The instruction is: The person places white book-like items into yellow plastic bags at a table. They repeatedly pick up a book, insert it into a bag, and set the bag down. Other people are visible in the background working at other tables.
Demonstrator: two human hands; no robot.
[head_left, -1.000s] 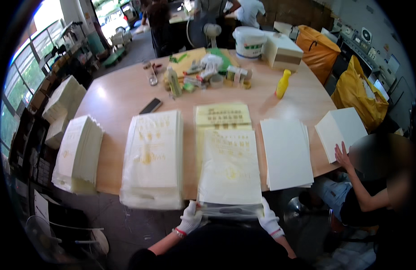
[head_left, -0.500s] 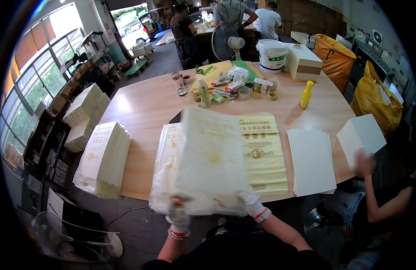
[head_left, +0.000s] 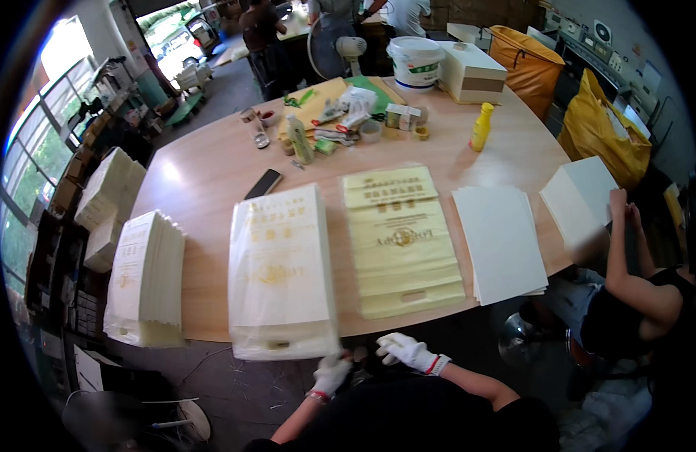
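Table (head_left: pixel 204 226): since half a second ago, the bagged bundle raised over the pile left of centre has come down; I see nothing lifted now, and both gloves have drawn to the near edge.
Filled pile (head_left: pixel 280 264): clear-wrapped white stock, gold print showing through, just ahead and left of the left hand (head_left: pixel 332 374). Its lower right corner comes close to those fingers; touching or apart, I cannot tell.
Yellow bag (head_left: pixel 404 260): flat on the table between the filled pile and the white sheets (head_left: pixel 502 245). From the right hand (head_left: pixel 405 351) it lies straight ahead, past the table's near edge; long axis running away from me, far end leaning left. Right hand is the nearer. Pale yellow, thin, glossy plastic, cross creases, brown lettering, a round emblem mid-face; whether more lie under it, I can't make out.
Right glove: fingers spread and loosely bent, pointing left, nothing in them, clear of the bag.
Left glove: blurred, fingers bent forward; I cannot tell whether they close on anything.
Handle slot (head_left: pixel 413 297): cut near the bag's close end, the part nearest the right fingertips.
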